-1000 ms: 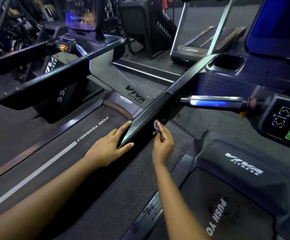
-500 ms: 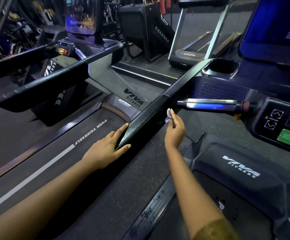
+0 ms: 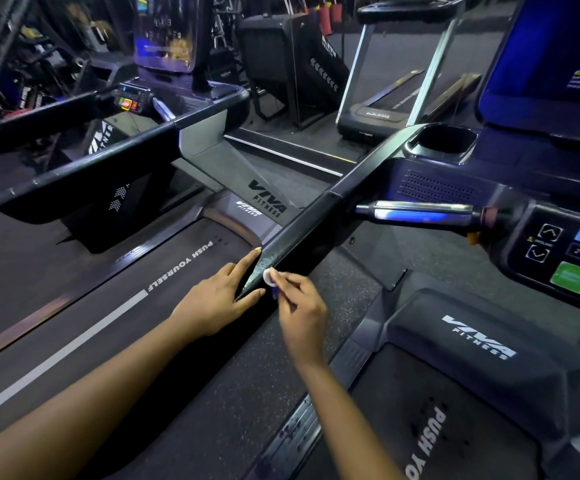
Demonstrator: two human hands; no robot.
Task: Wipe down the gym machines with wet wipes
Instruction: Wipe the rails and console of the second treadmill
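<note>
A dark gym room holds rows of treadmills. Speckled rubber floor (image 3: 274,368) runs under the grip and back toward the person, an open lane between two machines. Left of the grip lies a long belt (image 3: 108,306) with a white stripe. To the right of the grip and nearer the person sits a motor cover (image 3: 472,341). Up and right of the grip stands the lit console (image 3: 558,258), with a cup holder (image 3: 444,140) beyond it. The black handrail (image 3: 309,223) slants from that console down to its pointed end, right at the grip, and wet specks dot its top. The left hand (image 3: 215,299) lies flat with straight fingers, forefinger along the rail's left edge and thumb at its tip. The right hand (image 3: 302,306) pinches a small wadded wipe (image 3: 268,275) against the rail's right edge, near the end.
</note>
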